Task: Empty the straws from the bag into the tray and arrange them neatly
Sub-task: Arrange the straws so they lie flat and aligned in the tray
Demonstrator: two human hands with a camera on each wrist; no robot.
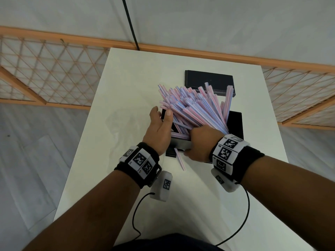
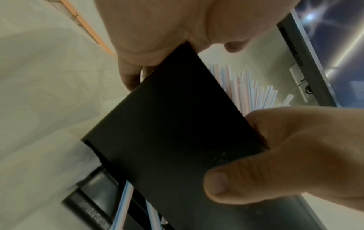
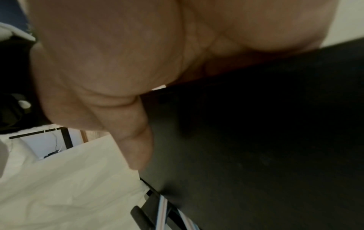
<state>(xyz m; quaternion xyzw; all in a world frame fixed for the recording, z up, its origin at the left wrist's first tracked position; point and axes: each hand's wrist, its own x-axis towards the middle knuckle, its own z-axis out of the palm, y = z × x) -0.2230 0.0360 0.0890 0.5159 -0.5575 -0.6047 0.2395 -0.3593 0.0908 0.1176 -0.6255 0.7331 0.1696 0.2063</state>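
Note:
A heap of pink, blue and white striped straws fans out of a black tray on the white table, their far ends sticking up past its rim. My left hand grips the tray's left wall, fingers curled over the edge. My right hand grips the near end, thumb outside and fingers inside over the straws. In the left wrist view the tray's dark wall fills the middle, with the right thumb pressed on it and straws beyond. The right wrist view shows palm against the tray.
One loose straw pokes out from under the tray's near end onto the table. A flat black lid or second tray lies behind. Something faint and clear, perhaps the bag, lies left of the tray. An orange lattice rail borders the table's far side.

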